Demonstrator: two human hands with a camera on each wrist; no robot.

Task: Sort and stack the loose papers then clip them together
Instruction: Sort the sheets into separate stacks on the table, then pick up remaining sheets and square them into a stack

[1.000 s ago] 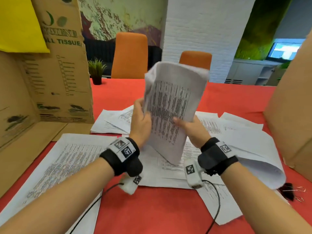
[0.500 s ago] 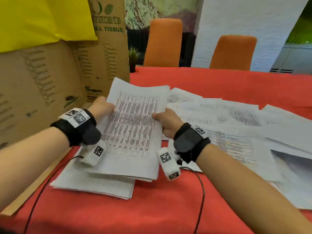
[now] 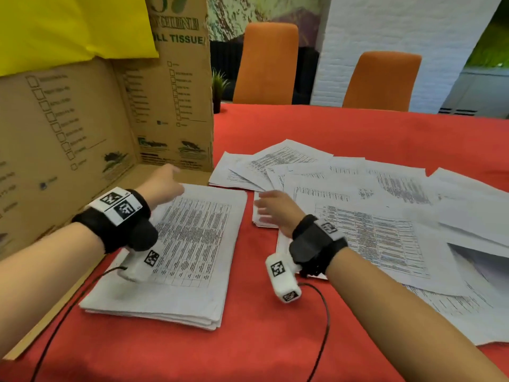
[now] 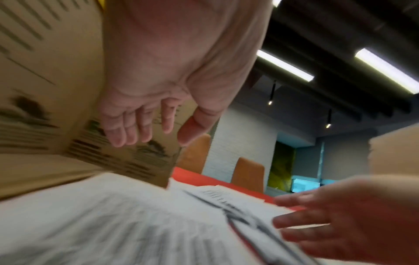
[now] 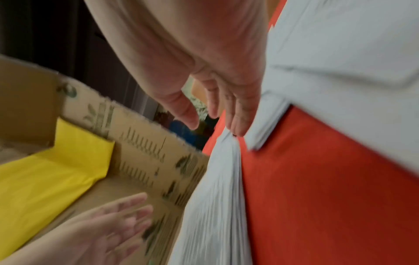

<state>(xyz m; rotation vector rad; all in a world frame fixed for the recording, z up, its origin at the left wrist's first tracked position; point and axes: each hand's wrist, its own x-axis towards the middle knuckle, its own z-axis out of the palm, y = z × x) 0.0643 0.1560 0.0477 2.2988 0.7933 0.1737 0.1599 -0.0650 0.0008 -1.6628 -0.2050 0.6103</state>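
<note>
A squared stack of printed papers (image 3: 192,244) lies flat on the red table, front left. My left hand (image 3: 165,180) hovers over the stack's far left corner with fingers straight and spread (image 4: 136,129), holding nothing. My right hand (image 3: 271,208) is just right of the stack, fingers extended over a smaller pile (image 3: 261,220); in the right wrist view its fingertips (image 5: 235,125) are near the stack's edge (image 5: 222,179). Loose printed sheets (image 3: 358,205) lie scattered to the right. No clip shows.
An open cardboard box (image 3: 96,128) with a yellow sheet (image 3: 68,28) stands at the left, its flap under the stack's left edge. Two orange chairs (image 3: 267,62) and a small plant (image 3: 219,86) are beyond the table (image 3: 248,340). Wrist cables trail near the front edge.
The sheaf held upright a second ago has been laid on the left stack. Both hands have let go of it and now hover open, the right one shifted right.
</note>
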